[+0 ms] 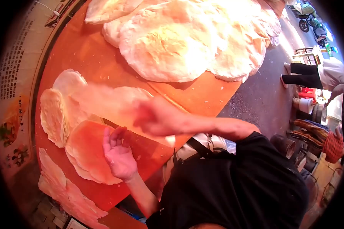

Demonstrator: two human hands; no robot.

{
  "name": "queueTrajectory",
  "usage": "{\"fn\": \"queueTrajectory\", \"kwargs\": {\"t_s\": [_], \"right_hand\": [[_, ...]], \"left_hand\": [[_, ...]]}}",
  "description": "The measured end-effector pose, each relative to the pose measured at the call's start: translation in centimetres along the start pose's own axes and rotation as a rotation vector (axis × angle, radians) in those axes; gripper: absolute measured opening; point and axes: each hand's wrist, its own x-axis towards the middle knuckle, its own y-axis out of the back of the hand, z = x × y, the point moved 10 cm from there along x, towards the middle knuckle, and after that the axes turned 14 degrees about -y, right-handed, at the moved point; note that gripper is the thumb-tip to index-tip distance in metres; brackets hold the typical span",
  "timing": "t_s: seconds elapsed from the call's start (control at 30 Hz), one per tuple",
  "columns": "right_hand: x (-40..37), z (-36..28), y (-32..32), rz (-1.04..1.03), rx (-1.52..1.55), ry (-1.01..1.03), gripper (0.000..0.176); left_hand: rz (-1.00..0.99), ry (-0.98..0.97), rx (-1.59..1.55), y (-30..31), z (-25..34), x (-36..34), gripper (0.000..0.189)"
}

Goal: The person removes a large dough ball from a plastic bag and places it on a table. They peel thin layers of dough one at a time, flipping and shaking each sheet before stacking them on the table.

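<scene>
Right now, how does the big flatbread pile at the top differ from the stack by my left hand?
- Light: the big pile is bright, partly washed out; the small stack is in reddish shade.
- Spread: the big pile is a wide overlapping heap; the small stack covers far less.
- Hands: left hand is at the small stack's edge; neither is at the big pile.

Shared: thin, roundish pieces.

Pale flatbreads (86, 150) on orange table (78, 47)

Right hand (153, 116) is super blurry. Top edge chops off the flatbread pile (172, 42), and the printed text (12, 65) is too tiny.
</scene>
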Motion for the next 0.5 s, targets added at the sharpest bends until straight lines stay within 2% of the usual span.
{"fn": "queueTrajectory", "kwargs": {"t_s": [0.03,0.07,0.1,0.13,0.17,0.2,0.23,0.27,0.3,0.33,0.37,0.4,0.47,0.5], "right_hand": [[-0.9,-1.0,2.5,0.023,0.188,-0.049,0.024],[-2.3,-2.3,5.3,0.002,0.376,0.010,0.032],[-3.8,-2.9,8.7,0.069,0.445,0.049,0.038],[-5.5,-2.7,12.3,0.182,0.448,0.065,0.041],[-7.1,-1.8,15.5,0.337,0.453,0.024,0.041],[-8.8,-0.7,18.8,0.587,0.392,0.007,0.035],[-9.7,1.7,22.3,0.714,0.324,-0.019,0.029],[-9.8,3.6,26.0,0.752,0.153,-0.004,0.029],[-9.8,7.0,30.1,0.745,0.114,0.004,0.038],[-11.2,8.3,32.2,0.962,0.054,0.085,0.051],[-12.4,9.8,33.5,1.063,-0.244,-0.157,0.062],[-13.9,8.9,33.1,1.287,-0.555,-0.038,0.066],[-13.7,7.7,29.3,1.326,-0.508,0.063,0.060],[-11.8,7.8,26.4,1.179,-0.397,0.088,0.051]], "left_hand": [[0.003,-0.038,-0.008,-0.3,0.4,0.2,0.075],[0.000,-0.010,0.041,0.2,0.1,0.0,0.073],[0.008,0.020,0.099,1.5,-0.2,-0.4,0.072],[0.020,0.054,0.161,3.1,-0.4,-1.1,0.071],[-0.004,0.049,0.163,3.9,-0.7,-1.6,0.061],[0.054,0.078,0.171,5.2,-1.2,-2.2,0.049],[0.092,0.121,0.211,6.6,-1.7,-3.2,0.044],[0.132,0.162,0.249,8.0,-2.0,-4.3,0.039],[0.162,0.205,0.297,9.2,-2.1,-5.3,0.037],[0.189,0.248,0.337,10.3,-2.2,-6.5,0.035],[0.212,0.290,0.352,11.7,-2.3,-7.7,0.034],[0.238,0.290,0.375,13.0,-1.7,-8.7,0.033],[0.274,0.302,0.410,15.0,-1.0,-10.8,0.033],[0.318,0.312,0.400,17.0,-0.7,-12.2,0.032]]}}
